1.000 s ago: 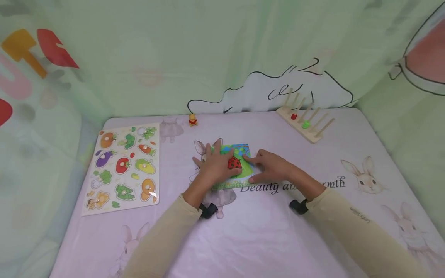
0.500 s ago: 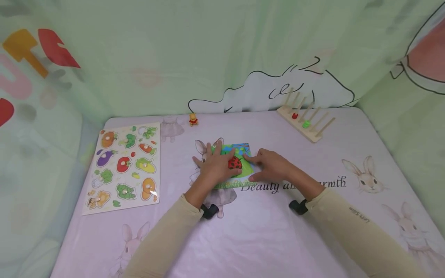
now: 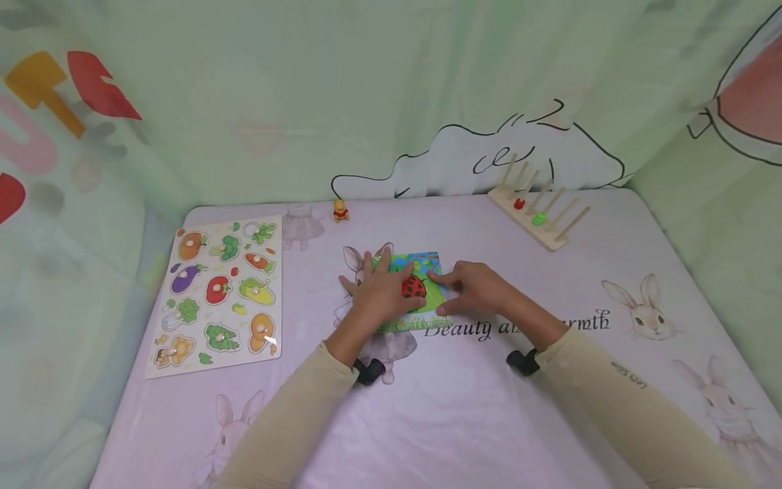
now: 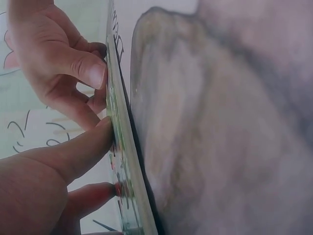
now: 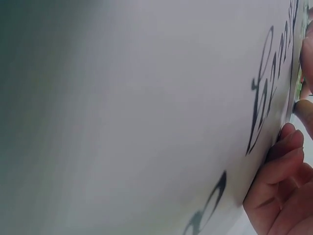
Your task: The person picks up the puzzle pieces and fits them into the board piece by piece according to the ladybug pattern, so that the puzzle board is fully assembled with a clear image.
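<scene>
A thin, flat ladybug picture puzzle [image 3: 435,296] lies on the table, showing a red spotted ladybug on green and blue. My left hand [image 3: 380,293] rests palm down over its left part, fingers spread and the thumb beside the ladybug. At the right edge my right hand [image 3: 479,288] pinches the puzzle with thumb and index finger, and the other fingers are curled. Seen edge-on in the left wrist view, the puzzle board [image 4: 128,161] has both hands' fingertips touching its face. Curled fingers of the right hand [image 5: 281,181] appear beside the board in the right wrist view.
A vegetable peg puzzle [image 3: 235,309] lies on the left of the table [image 3: 464,414]. Near the back edge stands a small bear figure [image 3: 340,210]. At the back right is a wooden peg rack [image 3: 528,221] with red and green pieces. Curtains hang behind and beside the table.
My right thumb has shifted slightly up along the puzzle's right edge, and the right hand has arched a little. The left hand stays in place.
</scene>
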Demonstrator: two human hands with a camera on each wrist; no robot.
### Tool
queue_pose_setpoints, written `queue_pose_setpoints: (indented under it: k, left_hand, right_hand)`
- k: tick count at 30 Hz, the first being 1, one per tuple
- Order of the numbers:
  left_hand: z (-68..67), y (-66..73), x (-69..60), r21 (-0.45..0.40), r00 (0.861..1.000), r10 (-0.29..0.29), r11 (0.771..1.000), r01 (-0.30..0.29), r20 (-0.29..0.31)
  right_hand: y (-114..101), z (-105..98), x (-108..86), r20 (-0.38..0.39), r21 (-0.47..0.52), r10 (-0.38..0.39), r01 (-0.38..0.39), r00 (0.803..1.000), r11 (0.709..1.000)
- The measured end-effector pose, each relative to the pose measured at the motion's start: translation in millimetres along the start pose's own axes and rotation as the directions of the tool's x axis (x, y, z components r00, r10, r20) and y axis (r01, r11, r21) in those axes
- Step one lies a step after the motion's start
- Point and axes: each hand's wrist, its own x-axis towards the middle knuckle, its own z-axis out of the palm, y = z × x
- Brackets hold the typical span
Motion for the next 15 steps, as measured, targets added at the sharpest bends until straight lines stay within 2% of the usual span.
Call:
queue_pose_setpoints:
  k: [9, 15]
  left_hand:
    - [-1.1, 0.5, -0.4, 0.008, 1.000, 0.001, 1.000, -0.001, 0.009]
    - [-1.0, 1.6, 1.4, 0.061, 1.000, 0.012, 0.998, -0.012, 0.005]
  right_hand:
    - [1.2, 2.5, 3.8, -0.010, -0.001, 0.025, -0.025, 1.000, 1.000]
    - [1.2, 1.0, 4.8, -0.003, 0.001, 0.045, -0.045, 0.999, 0.999]
